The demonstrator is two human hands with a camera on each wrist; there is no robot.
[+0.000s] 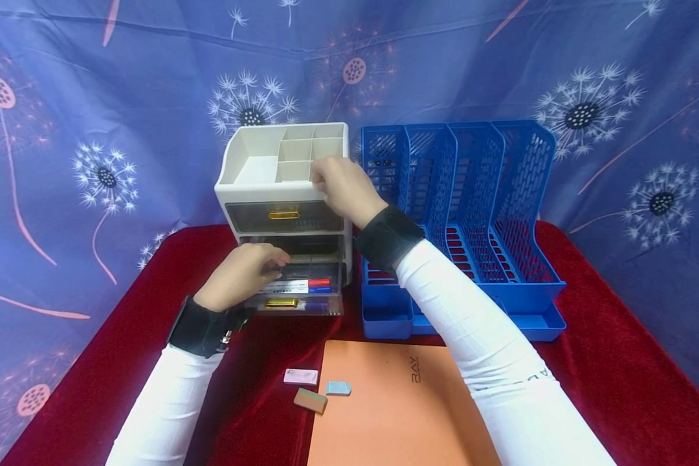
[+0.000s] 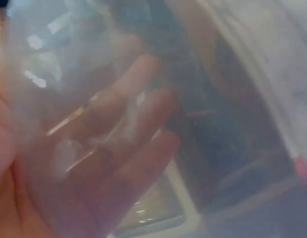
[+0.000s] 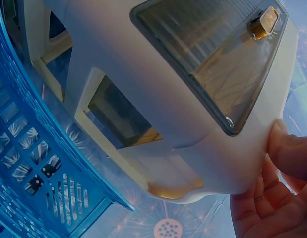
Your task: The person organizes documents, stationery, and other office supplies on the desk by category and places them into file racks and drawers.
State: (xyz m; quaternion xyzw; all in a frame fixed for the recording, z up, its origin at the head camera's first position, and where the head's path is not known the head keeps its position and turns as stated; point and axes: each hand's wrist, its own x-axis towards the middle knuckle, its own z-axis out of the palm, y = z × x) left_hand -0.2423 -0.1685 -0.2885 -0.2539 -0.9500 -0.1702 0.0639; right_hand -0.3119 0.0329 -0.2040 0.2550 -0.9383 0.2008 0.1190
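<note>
A white desktop organizer (image 1: pixel 256 193) with smoky clear drawers stands at the back. My right hand (image 1: pixel 346 188) grips its upper right front edge, thumb (image 3: pixel 292 153) on the front and fingers curled below in the right wrist view. The lower drawer (image 1: pixel 326 304) is pulled out and carries markers with red and blue caps (image 1: pixel 319 285). My left hand (image 1: pixel 239 275) is over this drawer's left part, fingers loosely extended. In the blurred left wrist view, those fingers (image 2: pixel 143 163) show through clear plastic. The upper drawer (image 1: pixel 250 220) is closed.
A blue file rack (image 1: pixel 460 285) stands right of the organizer. An orange folder (image 1: pixel 378 414) lies in front on the red cloth. A light blue eraser (image 1: pixel 338 388) is on its left edge; a pink and white block (image 1: pixel 300 377) and a brown and green eraser (image 1: pixel 310 401) are close by.
</note>
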